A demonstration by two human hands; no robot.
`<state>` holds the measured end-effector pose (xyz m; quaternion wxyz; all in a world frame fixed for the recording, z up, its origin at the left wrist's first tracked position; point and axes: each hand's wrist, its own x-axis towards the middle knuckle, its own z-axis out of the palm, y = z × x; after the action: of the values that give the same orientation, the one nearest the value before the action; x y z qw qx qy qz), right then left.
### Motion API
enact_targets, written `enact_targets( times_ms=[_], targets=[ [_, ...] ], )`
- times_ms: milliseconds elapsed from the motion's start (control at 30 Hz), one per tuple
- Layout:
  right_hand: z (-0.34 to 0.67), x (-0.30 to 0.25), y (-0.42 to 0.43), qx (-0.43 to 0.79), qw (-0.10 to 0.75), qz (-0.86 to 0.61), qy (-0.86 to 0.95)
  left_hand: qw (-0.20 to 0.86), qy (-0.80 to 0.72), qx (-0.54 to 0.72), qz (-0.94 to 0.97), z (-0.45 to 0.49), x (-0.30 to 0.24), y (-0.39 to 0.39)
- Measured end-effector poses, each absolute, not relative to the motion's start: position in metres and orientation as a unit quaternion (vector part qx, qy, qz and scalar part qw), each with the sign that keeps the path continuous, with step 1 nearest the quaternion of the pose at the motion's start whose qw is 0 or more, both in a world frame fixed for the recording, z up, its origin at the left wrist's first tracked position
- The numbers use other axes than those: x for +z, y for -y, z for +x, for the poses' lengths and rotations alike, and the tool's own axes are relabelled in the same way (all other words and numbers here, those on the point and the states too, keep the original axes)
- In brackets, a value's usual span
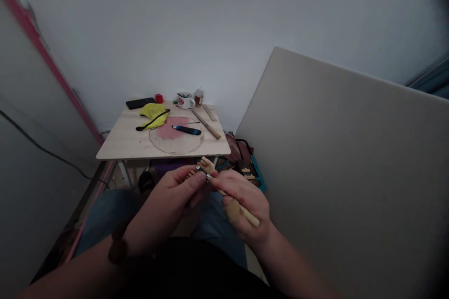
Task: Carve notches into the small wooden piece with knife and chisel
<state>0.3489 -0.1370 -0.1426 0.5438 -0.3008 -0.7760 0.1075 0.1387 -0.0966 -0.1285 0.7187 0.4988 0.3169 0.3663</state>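
Over my lap, my left hand [182, 189] is closed around a small carved wooden piece [206, 164] with dark stripes along its side. Its upper end is pale, and the rest is hidden by my fingers. My right hand [245, 198] grips a wooden-handled carving tool [250, 217], whose handle end sticks out past the palm. The tool's metal part [208, 176] meets the wooden piece near my left thumb; its tip is too small to make out. A tan plaster or wrap covers part of a right finger.
Ahead stands a low table [119, 145] bearing a utility knife [187, 130], a wooden-handled file [206, 124], a yellow cloth [154, 114], a black phone [140, 103], a white mug [185, 100] and a small jar [199, 97]. A teal toolbox [258, 175] lies beside it. A large pale panel [336, 163] rises at right.
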Motion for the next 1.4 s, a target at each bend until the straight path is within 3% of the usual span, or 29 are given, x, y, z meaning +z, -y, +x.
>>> enact_targets(
  times_ms=[133,267,467,1033,1400],
  targets=[
    [0.349,-0.134,0.138,0.117,0.522,-0.305,0.788,0.697,-0.338,0.369,0.513,0.135,-0.127,0.095],
    [0.345,-0.124,0.147,0.161,0.552,-0.308,0.758,0.636,-0.371,0.403,0.543,0.134,-0.121,0.093],
    [0.343,-0.124,0.145,0.124,0.570,-0.304,0.754,0.729,-0.328,0.383,0.463,0.131,-0.114,0.092],
    [0.337,-0.131,0.151,0.068,0.504,-0.347,0.788,0.709,-0.333,0.407,0.470,0.129,-0.106,0.093],
    [0.337,-0.140,0.156,0.046,0.498,-0.342,0.795,0.795,-0.279,0.396,0.364,0.140,-0.112,0.094]
  ],
)
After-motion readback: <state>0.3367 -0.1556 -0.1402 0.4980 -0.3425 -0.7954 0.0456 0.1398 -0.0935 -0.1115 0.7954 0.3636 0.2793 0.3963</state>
